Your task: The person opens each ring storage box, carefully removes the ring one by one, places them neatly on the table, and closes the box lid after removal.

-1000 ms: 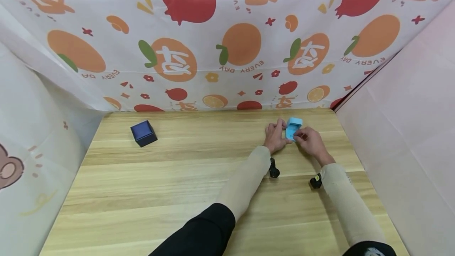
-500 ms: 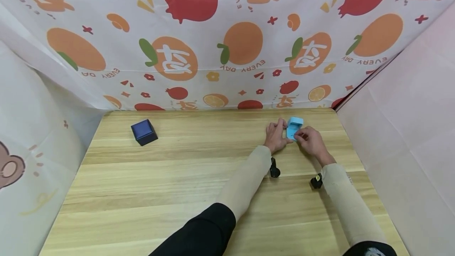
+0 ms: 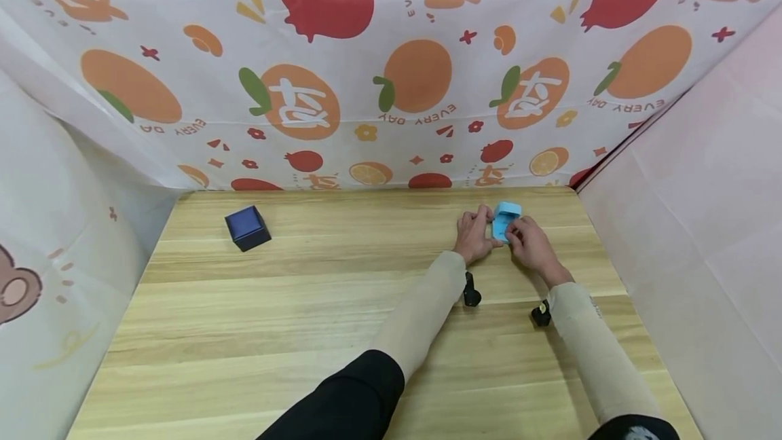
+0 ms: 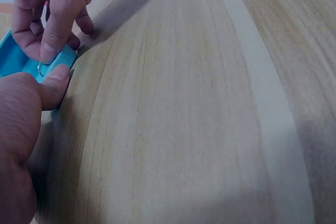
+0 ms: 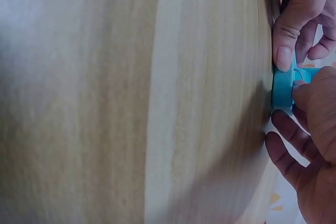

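Observation:
A small light-blue ring box (image 3: pixel 502 221) stands with its lid up near the back right of the table. My left hand (image 3: pixel 472 236) holds it from the left, its thumb pressed on the near edge, as the right wrist view shows. Inside the box sits a thin silvery ring (image 4: pixel 39 68), partly hidden. My right hand (image 3: pixel 533 244) reaches in from the right, thumb and fingertips pinched at the ring. In the right wrist view the other fingers of my right hand (image 5: pixel 320 129) are bent loosely beside the box.
A dark blue box (image 3: pixel 247 227) with its lid down stands at the back left of the wooden table (image 3: pixel 275 331). A fruit-print cloth (image 3: pixel 366 87) hangs behind the table's back edge. A pale cloth wall (image 3: pixel 690 202) stands along the right side.
My right hand has shifted slightly, its wrist turning a little to the left. My left hand and the ring box stay in place.

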The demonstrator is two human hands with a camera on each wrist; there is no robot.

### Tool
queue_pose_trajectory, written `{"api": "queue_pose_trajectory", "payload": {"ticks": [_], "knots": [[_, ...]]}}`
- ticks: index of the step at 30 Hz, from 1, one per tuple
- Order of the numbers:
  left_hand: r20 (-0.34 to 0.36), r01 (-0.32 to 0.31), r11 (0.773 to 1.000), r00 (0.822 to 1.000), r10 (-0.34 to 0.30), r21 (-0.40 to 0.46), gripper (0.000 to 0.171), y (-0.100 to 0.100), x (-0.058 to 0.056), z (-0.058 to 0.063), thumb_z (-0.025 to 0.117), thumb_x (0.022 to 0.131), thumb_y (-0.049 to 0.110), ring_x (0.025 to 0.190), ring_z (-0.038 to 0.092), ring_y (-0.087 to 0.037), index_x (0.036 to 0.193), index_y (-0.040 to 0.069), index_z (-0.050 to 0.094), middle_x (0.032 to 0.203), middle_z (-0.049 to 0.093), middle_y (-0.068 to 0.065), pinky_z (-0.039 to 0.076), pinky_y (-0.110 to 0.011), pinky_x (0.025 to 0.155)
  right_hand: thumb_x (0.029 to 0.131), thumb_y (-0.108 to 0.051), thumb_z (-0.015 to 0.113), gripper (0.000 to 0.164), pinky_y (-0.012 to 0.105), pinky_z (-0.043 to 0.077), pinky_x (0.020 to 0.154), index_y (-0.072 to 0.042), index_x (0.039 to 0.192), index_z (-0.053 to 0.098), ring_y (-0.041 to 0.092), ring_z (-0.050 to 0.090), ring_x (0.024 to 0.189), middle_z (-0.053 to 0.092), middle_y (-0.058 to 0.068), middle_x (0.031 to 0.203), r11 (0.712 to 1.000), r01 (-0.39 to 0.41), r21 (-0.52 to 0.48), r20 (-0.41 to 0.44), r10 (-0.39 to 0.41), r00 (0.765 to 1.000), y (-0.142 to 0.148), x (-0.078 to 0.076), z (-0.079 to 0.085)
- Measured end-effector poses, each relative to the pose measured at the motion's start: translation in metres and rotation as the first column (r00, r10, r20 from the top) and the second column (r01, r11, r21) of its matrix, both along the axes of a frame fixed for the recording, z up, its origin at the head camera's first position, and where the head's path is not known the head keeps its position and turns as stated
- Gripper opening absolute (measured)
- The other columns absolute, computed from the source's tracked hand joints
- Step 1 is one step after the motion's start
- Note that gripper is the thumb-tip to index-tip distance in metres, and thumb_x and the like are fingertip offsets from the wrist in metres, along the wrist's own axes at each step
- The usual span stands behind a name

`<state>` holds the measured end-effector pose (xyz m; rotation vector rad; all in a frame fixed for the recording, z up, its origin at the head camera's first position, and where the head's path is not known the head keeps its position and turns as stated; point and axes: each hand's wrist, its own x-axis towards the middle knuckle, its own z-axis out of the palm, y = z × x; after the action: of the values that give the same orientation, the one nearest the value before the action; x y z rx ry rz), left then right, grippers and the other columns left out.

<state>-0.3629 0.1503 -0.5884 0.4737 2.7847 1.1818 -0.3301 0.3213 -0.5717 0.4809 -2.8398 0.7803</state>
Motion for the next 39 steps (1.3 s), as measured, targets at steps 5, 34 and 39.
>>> {"api": "queue_pose_trajectory", "payload": {"ticks": [5, 34, 39], "knots": [[-0.009, -0.013, 1.0, 1.0, 0.012, -0.025, 0.054, 0.0, 0.0013, -0.0001, 0.082, 0.086, 0.035, 0.129, 0.046, -0.022, 0.119, 0.022, 0.042, 0.121, 0.062, 0.003, 0.027, -0.039, 0.111, 0.099, -0.003, 0.059, 0.005, 0.042, 0.047, 0.073, -0.001, 0.096, 0.062, 0.027, 0.054, 0.081, 0.056, 0.017, 0.094, 1.0, -0.01, 0.008, 0.002, 0.01, 1.0, -0.0022, 0.0016, 0.0012], [-0.012, 0.018, 0.994, 1.0, -0.019, -0.111, 0.063, -0.0029, 0.0071, 0.0025, 0.073, 0.093, 0.041, 0.155, 0.03, -0.021, 0.146, 0.025, 0.043, 0.146, 0.061, 0.011, 0.008, -0.052, 0.128, 0.102, -0.006, 0.054, 0.005, 0.047, 0.047, 0.079, -0.004, 0.1, 0.058, 0.032, 0.053, 0.089, 0.057, 0.018, 0.096, 0.997, -0.019, 0.077, -0.017, 0.02, 1.0, -0.0021, 0.0024, -0.0044], [-0.012, 0.018, 0.994, 1.0, -0.019, -0.105, 0.069, -0.004, 0.0065, 0.0033, 0.073, 0.093, 0.041, 0.155, 0.03, -0.021, 0.151, 0.025, 0.04, 0.146, 0.061, 0.011, 0.008, -0.052, 0.127, 0.102, -0.006, 0.053, 0.006, 0.047, 0.047, 0.079, -0.003, 0.1, 0.058, 0.032, 0.053, 0.089, 0.057, 0.018, 0.095, 0.996, -0.024, 0.091, -0.039, 0.028, 0.999, -0.0025, 0.001, -0.0042]]}}
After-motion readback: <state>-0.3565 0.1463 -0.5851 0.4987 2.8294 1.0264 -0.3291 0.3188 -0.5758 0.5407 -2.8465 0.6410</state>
